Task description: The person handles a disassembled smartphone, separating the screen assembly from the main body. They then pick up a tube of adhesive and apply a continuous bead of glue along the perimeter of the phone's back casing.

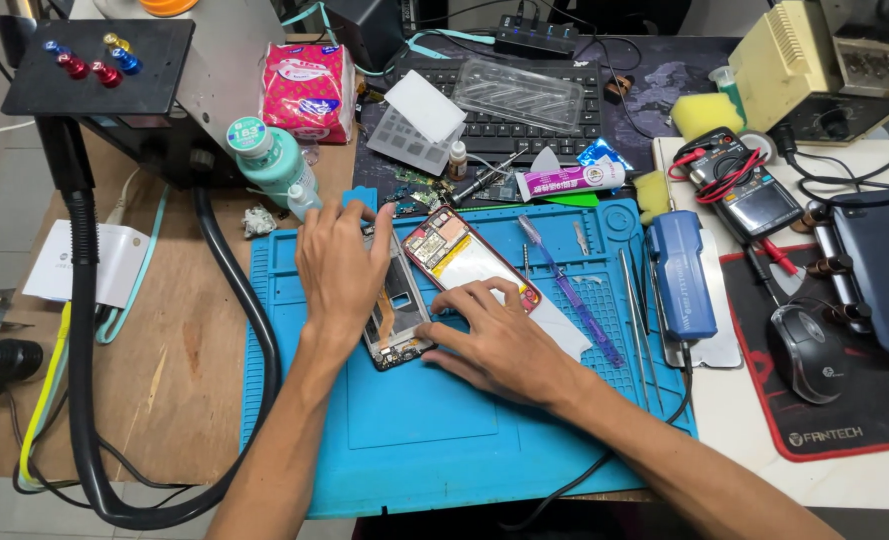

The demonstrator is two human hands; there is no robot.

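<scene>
The left hand point(340, 270) lies flat, fingers extended, on the opened phone frame point(397, 318) on the blue mat point(415, 420). The right hand point(495, 340), fingers spread, presses the frame's lower edge beside the detached red-rimmed screen point(465, 255). The clear plastic tray point(517, 95) rests on the keyboard point(525, 125); contents indiscernible.

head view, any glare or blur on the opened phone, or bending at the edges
Head view: even light, soft shadows under the left hand and right hand; opened phone sharp, with mild sheen on its pale panel; desk edges bow slightly toward the corners.
</scene>
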